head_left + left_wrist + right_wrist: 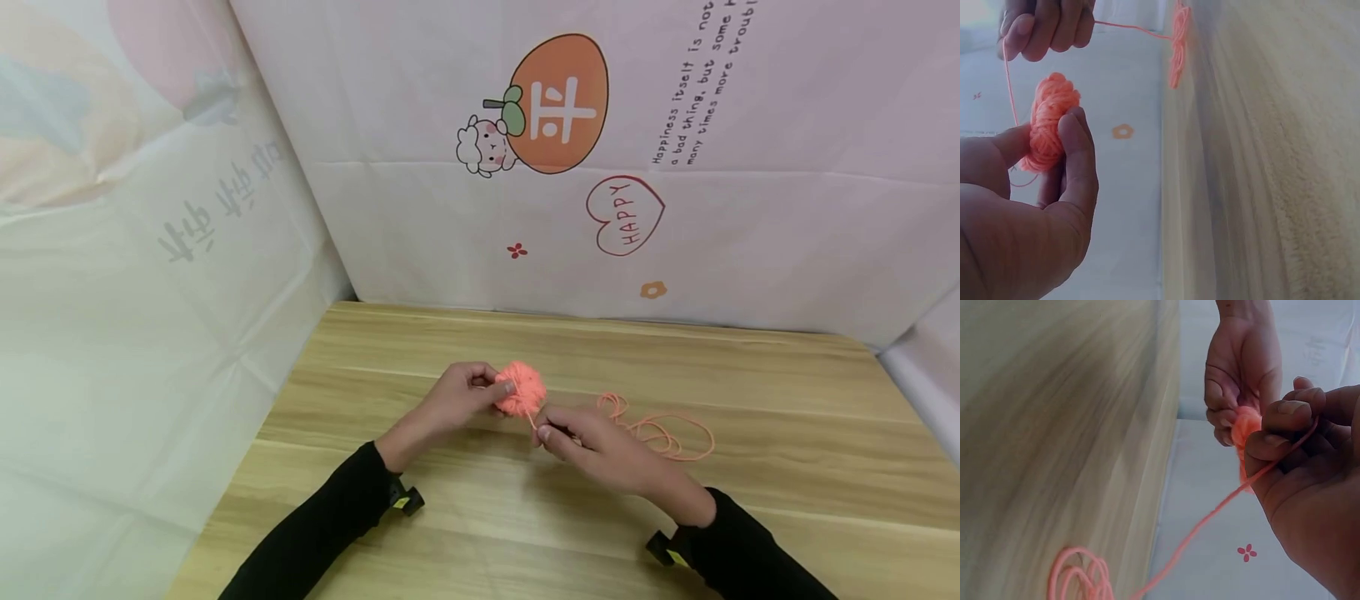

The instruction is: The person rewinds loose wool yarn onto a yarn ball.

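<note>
A small wound ball of coral-pink yarn (527, 385) is held above the table in my left hand (461, 395). In the left wrist view the thumb and fingers pinch the yarn ball (1049, 125) from both sides. Just to its right, my right hand (596, 446) pinches the strand of yarn (532, 421) that leads off the ball. The strand (1200, 522) crosses the right palm in the right wrist view and runs down to the loose yarn. Those loose coils of yarn (675, 446) lie on the table beyond the right hand.
The wooden table (360, 533) spans the space below both hands. A white printed cloth (420, 233) hangs behind its far edge, and another pale cloth (150, 350) hangs at the left. A black wrist camera (408, 502) sits at the left sleeve.
</note>
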Demonstrator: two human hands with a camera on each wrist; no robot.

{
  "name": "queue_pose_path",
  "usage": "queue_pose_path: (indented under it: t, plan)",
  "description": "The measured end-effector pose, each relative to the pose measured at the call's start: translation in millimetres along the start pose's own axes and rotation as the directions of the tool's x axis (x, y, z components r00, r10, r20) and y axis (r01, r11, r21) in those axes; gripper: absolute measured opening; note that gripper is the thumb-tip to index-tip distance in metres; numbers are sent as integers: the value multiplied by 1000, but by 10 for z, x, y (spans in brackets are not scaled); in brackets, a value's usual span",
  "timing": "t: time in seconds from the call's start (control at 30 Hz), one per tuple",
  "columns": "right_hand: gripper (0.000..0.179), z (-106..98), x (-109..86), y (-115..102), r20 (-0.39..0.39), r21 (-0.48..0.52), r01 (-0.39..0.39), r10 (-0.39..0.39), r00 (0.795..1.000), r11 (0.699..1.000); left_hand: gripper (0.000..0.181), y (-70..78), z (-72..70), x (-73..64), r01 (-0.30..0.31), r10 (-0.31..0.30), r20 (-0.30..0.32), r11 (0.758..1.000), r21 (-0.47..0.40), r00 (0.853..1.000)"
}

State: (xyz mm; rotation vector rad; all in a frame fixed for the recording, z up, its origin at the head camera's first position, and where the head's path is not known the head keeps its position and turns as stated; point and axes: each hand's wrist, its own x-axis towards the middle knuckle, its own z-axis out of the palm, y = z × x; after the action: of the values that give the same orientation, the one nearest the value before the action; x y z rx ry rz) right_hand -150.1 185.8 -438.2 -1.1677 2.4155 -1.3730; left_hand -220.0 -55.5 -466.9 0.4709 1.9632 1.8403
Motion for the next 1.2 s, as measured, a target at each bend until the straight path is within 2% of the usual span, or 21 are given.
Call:
queue_pose_path:
  t: [0.13,0.27,0.4,0.53,0.77,0.97,1.1,1.2]
  plan:
    - [21,23,0,43,26,26,-11,10,1000,1000,29,50,-9,10,-59,61,29,996,-63,998]
    - [22,30,17,108,35,24,-19,18,999,1000,27,116,-5,0,-109,119,86,987,-115,989]
    - [23,34,33,194,26,2,-55,55,998,998,29,178,19,-28,-130,150,145,982,-135,978]
    - [24,26,64,284,9,1,-74,74,997,997,28,225,49,-76,-139,158,182,984,-112,971]
    - [22,-33,104,403,-28,18,-62,63,998,998,19,267,93,-156,-157,168,229,985,-65,959]
    - [19,-125,125,440,-21,88,-122,124,992,989,15,247,131,-191,-171,173,294,985,-30,940]
    - [22,-184,155,437,-32,60,-159,161,986,986,15,223,161,-210,-174,170,343,985,-20,924]
    - [23,-218,178,422,-32,43,-150,151,988,988,14,182,188,-210,-189,166,366,982,26,916]
